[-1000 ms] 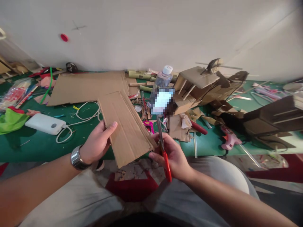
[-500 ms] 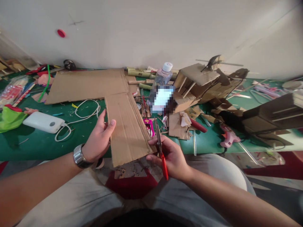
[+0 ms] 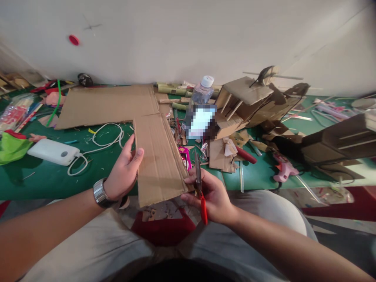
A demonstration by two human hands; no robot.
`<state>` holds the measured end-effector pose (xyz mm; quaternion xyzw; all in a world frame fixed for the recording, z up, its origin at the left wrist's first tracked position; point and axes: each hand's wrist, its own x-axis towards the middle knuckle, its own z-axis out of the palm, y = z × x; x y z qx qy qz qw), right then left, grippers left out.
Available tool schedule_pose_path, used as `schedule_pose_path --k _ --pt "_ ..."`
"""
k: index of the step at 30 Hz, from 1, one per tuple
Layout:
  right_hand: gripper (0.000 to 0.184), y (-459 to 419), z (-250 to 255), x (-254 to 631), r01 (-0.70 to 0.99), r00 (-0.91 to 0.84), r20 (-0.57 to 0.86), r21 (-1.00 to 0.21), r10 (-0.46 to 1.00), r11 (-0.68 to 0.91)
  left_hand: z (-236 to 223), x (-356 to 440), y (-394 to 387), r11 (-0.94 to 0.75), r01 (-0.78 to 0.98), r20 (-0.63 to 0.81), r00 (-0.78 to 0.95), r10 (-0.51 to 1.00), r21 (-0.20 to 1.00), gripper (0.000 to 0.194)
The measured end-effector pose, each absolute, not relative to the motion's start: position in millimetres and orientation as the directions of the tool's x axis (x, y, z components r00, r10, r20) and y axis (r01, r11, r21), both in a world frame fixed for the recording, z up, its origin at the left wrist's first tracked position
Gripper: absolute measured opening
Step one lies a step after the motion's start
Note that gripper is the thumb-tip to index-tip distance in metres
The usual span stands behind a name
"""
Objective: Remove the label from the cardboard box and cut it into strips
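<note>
My left hand grips the left edge of a large brown cardboard sheet, thumb on top. The sheet is T-shaped and runs back over the green mat to the wall. My right hand is closed on red-handled scissors, blades pointing away, and its fingers also pinch the sheet's near right corner. A watch sits on my left wrist.
A white power bank with a white cable lies left. A water bottle, cardboard models, a pink glue gun, scraps and sticks crowd the middle and right. A red stool shows between my knees.
The cardboard sheet has swung from slanted to nearly straight away from me. Both hands shifted slightly with it; the scissors stay in my right hand.
</note>
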<state>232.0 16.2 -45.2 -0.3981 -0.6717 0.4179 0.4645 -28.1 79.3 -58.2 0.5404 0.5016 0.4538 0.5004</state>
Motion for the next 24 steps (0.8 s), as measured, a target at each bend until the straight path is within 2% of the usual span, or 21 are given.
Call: schedule_pose_path --k 10,16,20,24 --pt "0.028 18 -43 234 0.203 -0.314 0.266 -0.919 0.912 0.338 -52 -30 79 -0.014 0.098 0.008 0.059 0.998 0.995 0.073" --pt "0.028 18 -44 233 0.163 -0.337 0.240 -0.938 0.910 0.308 -46 -26 78 0.093 -0.050 -0.089 0.070 0.994 0.994 0.077" --pt "0.040 18 -42 233 0.160 -0.357 0.148 -0.963 0.922 0.216 -43 -23 79 0.136 -0.088 -0.132 0.049 0.990 0.987 0.079" --pt "0.049 16 -42 232 0.107 -0.368 -0.028 -0.994 0.929 0.012 -42 -23 79 0.145 -0.083 -0.142 0.045 0.989 0.986 0.082"
